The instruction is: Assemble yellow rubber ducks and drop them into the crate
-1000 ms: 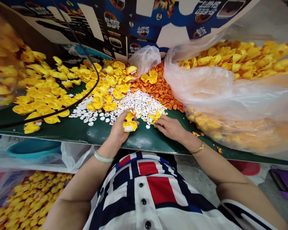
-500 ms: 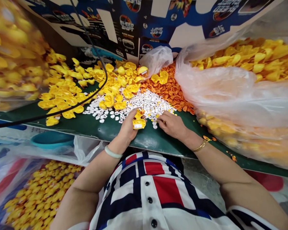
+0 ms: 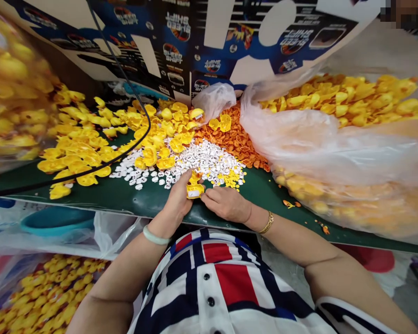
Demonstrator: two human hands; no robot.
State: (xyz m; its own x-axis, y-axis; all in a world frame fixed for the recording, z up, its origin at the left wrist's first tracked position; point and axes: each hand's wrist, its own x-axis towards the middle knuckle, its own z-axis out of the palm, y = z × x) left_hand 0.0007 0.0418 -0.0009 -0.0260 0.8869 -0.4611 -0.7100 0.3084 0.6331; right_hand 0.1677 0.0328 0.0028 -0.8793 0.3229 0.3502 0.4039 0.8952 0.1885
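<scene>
My left hand (image 3: 178, 198) holds a yellow plastic toy duck half-shell (image 3: 195, 189) over the table's front edge, hollow side up, with a white rectangular piece inside. Close against the shell's right side is my right hand (image 3: 228, 204), its fingers pinched together; whatever they hold is too small or hidden to make out. Just beyond both hands spreads a pile of small white pieces with dark eye-like dots (image 3: 209, 155). Small yellow pieces (image 3: 232, 178) lie at its right edge. Behind that is a heap of orange beak-like pieces (image 3: 237, 134).
Yellow duck shells (image 3: 80, 148) are heaped at the left, crossed by a black cable (image 3: 139, 137). Filled plastic bags stand at the left (image 3: 17, 93) and right (image 3: 299, 139). A printed cardboard box (image 3: 181, 55) backs the green table (image 3: 139, 204). Below are a teal basin (image 3: 56, 220) and yellow ducks (image 3: 49, 292).
My right hand has moved left and toward me, from the edge of the white pile to the duck shell. My left hand still holds the shell. The camera view has shifted slightly.
</scene>
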